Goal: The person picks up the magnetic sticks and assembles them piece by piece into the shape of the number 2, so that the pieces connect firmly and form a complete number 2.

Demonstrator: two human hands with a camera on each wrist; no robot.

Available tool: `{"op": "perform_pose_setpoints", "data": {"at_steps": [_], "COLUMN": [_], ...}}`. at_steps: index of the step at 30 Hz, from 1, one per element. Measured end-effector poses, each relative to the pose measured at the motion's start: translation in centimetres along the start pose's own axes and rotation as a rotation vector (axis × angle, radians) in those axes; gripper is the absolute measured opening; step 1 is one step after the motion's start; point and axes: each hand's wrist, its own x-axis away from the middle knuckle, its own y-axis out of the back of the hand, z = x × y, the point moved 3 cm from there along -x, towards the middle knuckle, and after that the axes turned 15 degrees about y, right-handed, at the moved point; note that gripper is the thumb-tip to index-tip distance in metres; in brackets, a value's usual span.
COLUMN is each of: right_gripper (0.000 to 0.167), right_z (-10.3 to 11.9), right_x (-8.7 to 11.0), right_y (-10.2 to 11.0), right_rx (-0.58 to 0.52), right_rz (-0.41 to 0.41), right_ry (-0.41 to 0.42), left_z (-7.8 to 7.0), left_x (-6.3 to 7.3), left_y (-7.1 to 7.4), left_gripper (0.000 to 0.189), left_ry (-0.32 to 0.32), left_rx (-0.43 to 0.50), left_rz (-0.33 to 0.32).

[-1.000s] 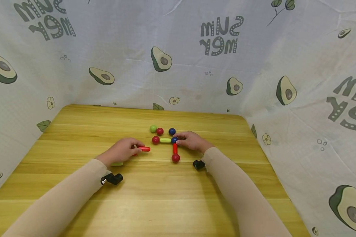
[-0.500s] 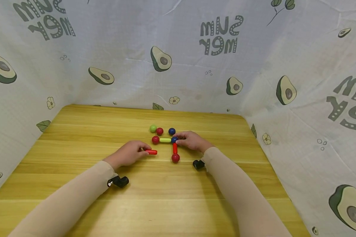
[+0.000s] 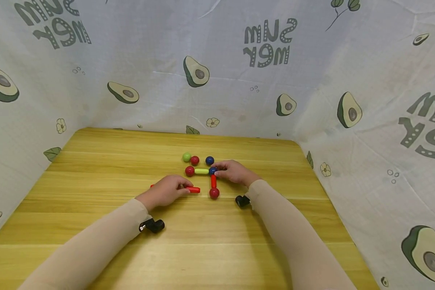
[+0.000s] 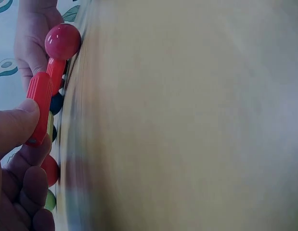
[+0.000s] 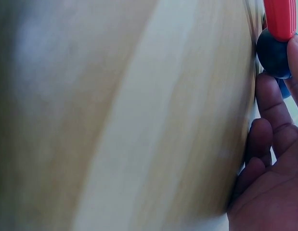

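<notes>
In the head view my left hand (image 3: 168, 191) pinches a red ribbed rod (image 3: 195, 189) between thumb and fingers, its free end pointing right. The left wrist view shows the thumb pressed on this rod (image 4: 39, 108). My right hand (image 3: 235, 171) pinches a blue ball (image 3: 212, 171) at the corner of an L-shaped piece. From that ball a yellow-green rod (image 3: 201, 171) runs left to a red ball (image 3: 189, 171). A second red rod (image 3: 213, 181) runs toward me to another red ball (image 3: 214, 193), just right of the held rod's tip.
Behind the L lie a loose green ball (image 3: 186, 157), a red ball (image 3: 195, 160) and a blue ball (image 3: 210, 160). A red piece (image 3: 152, 186) peeks out behind my left hand, mostly hidden. A printed cloth (image 3: 152, 104) hangs around the wooden table (image 3: 188, 249).
My left hand has carried the red rod right and slightly toward me, nearer the L's front red ball. The right hand keeps its hold on the blue ball.
</notes>
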Motion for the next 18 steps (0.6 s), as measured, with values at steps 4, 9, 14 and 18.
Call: {"op": "perform_pose_setpoints", "data": {"at_steps": [4, 9, 14, 18], "right_gripper": [0.037, 0.037, 0.038, 0.038], "right_z": [0.1, 0.1, 0.2, 0.4], "right_x": [0.0, 0.1, 0.2, 0.2], "right_y": [0.0, 0.0, 0.1, 0.1], "right_rx": [-0.004, 0.002, 0.027, 0.030], "right_rz": [-0.001, -0.001, 0.001, 0.000], "right_ry": [-0.004, 0.000, 0.014, 0.017], "left_z": [-0.3, -0.8, -1.4, -1.7], "left_x": [-0.1, -0.2, -0.3, -0.5], "left_y": [-0.5, -0.9, -1.3, -1.6], "left_gripper": [0.026, 0.025, 0.024, 0.024], "left_ry": [-0.002, -0.006, -0.029, -0.027], "left_rx": [0.010, -0.007, -0.017, -0.021], "left_rz": [0.003, -0.006, -0.007, -0.007]}}
